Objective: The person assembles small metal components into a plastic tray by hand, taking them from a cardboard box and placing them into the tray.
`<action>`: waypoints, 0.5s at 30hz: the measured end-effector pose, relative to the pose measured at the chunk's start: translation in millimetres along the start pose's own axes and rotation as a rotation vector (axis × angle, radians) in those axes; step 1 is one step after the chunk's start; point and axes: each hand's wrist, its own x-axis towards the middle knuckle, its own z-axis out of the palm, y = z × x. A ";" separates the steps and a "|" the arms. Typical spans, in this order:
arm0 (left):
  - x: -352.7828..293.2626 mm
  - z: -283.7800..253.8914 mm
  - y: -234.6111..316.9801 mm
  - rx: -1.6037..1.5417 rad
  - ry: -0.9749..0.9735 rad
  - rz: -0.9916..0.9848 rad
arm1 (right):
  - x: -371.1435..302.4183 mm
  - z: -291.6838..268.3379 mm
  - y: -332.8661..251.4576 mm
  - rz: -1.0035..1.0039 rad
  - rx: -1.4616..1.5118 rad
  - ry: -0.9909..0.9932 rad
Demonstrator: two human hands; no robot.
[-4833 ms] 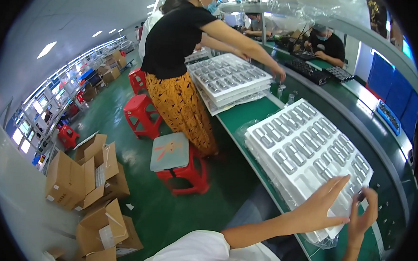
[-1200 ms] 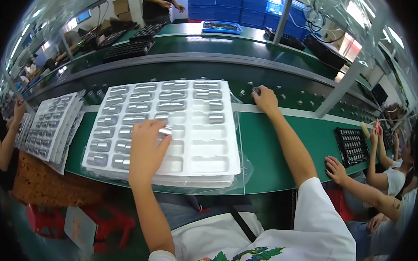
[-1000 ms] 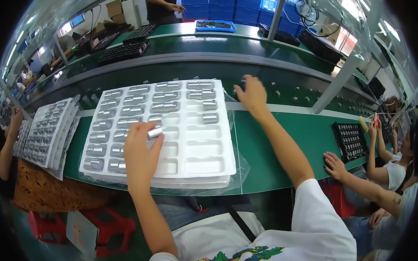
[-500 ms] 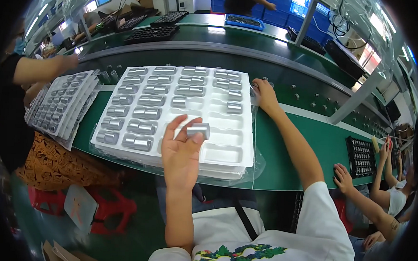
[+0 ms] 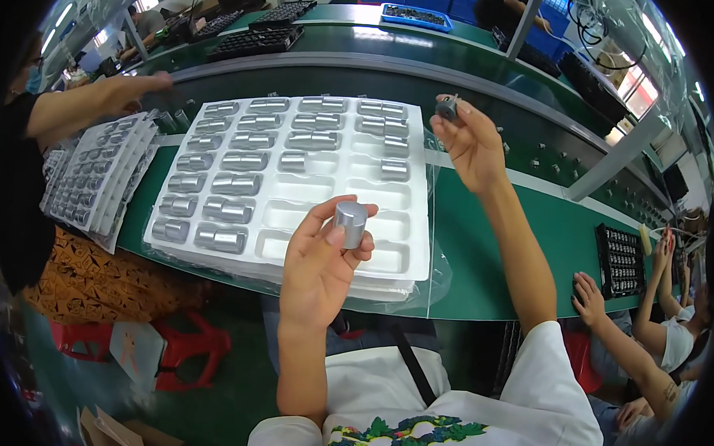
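My left hand (image 5: 324, 257) grips a silver metal cylinder (image 5: 350, 224) upright between thumb and fingers, above the near part of a white moulded tray (image 5: 285, 188). Beyond the tray's far right corner, my right hand (image 5: 474, 140) is raised. Its fingertips pinch a small dark part (image 5: 446, 108) with a pin-like metal piece on top; its exact kind is too small to make out. Silver cylinders (image 5: 240, 161) lie in pairs or singly in many of the tray's pockets. Several pockets at the near right hold nothing.
To the left, a co-worker's arm (image 5: 99, 104) reaches over stacked trays (image 5: 96, 168) of cylinders. Small metal parts (image 5: 547, 163) stand in rows along the dark belt at right. A black tray (image 5: 620, 262) lies on the green bench (image 5: 491, 245), by another worker's hand (image 5: 586, 298). A metal post (image 5: 627, 143) rises nearby.
My right hand has risen from the tray's far right corner, lifting the small dark part. My left hand has turned the cylinder from lying sideways to upright.
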 end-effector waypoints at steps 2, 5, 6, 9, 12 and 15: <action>0.4 0.9 -1.7 -0.046 0.020 -0.041 | -13.4 24.9 1.2 0.105 0.054 -0.011; -4.2 -0.5 -0.6 -0.013 0.050 -0.028 | -32.3 71.8 3.8 0.295 0.117 -0.055; -4.2 1.7 -0.3 -0.011 0.050 -0.032 | -38.3 80.5 2.0 0.371 0.114 -0.079; -4.5 5.0 0.7 0.020 0.055 -0.013 | -52.8 86.8 2.7 0.347 -0.031 -0.265; -5.0 3.3 2.5 0.042 0.126 -0.017 | -59.3 87.7 -5.4 0.116 -0.497 -0.481; -5.2 2.8 3.0 0.069 0.119 -0.023 | -69.7 97.5 -3.1 -0.156 -0.686 -0.453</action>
